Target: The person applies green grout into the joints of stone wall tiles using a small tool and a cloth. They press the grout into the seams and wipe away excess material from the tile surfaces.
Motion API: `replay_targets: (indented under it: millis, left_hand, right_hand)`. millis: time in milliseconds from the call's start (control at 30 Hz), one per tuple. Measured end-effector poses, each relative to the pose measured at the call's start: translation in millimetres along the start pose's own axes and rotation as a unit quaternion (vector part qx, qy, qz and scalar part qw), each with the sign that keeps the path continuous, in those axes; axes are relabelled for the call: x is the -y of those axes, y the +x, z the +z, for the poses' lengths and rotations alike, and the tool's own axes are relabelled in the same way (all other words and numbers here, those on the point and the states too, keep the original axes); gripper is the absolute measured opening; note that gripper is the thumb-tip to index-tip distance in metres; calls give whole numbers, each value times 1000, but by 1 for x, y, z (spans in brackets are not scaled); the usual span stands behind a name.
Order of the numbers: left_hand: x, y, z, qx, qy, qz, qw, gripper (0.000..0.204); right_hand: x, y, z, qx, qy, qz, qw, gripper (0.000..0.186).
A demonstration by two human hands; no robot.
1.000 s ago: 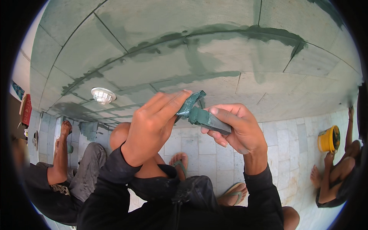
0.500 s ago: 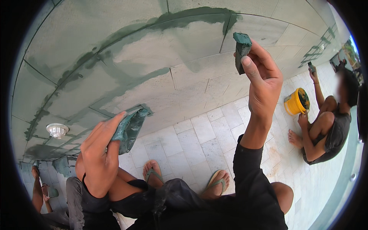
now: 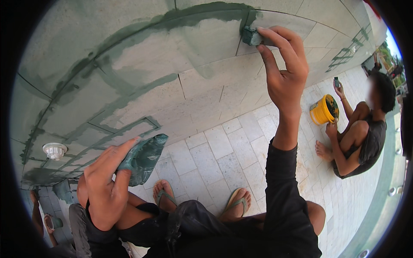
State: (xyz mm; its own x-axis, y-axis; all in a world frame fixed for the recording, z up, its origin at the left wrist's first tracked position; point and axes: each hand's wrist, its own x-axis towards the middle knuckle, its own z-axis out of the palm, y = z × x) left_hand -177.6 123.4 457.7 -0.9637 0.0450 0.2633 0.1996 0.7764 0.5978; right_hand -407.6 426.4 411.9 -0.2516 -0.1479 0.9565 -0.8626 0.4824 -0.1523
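Note:
My right hand (image 3: 286,64) is raised to the tiled wall (image 3: 163,51), thumb and fingers pinching a small block (image 3: 253,37) coated in dark green paste. The block's end rests at a vertical tile joint, just under a wide band of green grout (image 3: 202,18). At lower left, my left hand (image 3: 105,174) grips a grout-smeared piece of plastic (image 3: 146,161), perhaps a bag or cut container, with green paste on it. Its exact shape is partly covered by my fingers.
To the right, a person (image 3: 365,133) squats by a yellow bucket (image 3: 322,109) of green grout, holding a small tool (image 3: 337,81). A white round fitting (image 3: 55,151) juts from the wall. Another person's hand with a cup (image 3: 55,222) shows at lower left. Pale tiles (image 3: 223,155) cover the floor.
My right hand has moved up and left, bringing the block against the wall joint and tilting it over. The left hand with the plastic has shifted slightly down. The squatting person's tool hand is lower.

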Motion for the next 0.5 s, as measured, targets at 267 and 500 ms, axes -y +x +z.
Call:
replay_targets:
  millis: [267, 500]
  left_hand:
    - [0, 1, 2, -4, 10, 3, 1000, 52]
    - [-3, 1, 2, 6, 13, -16, 1000, 53]
  right_hand:
    - [-8, -5, 6, -12, -73, -53, 996, 39]
    - [-7, -12, 8, -36, -152, -91, 984, 37]
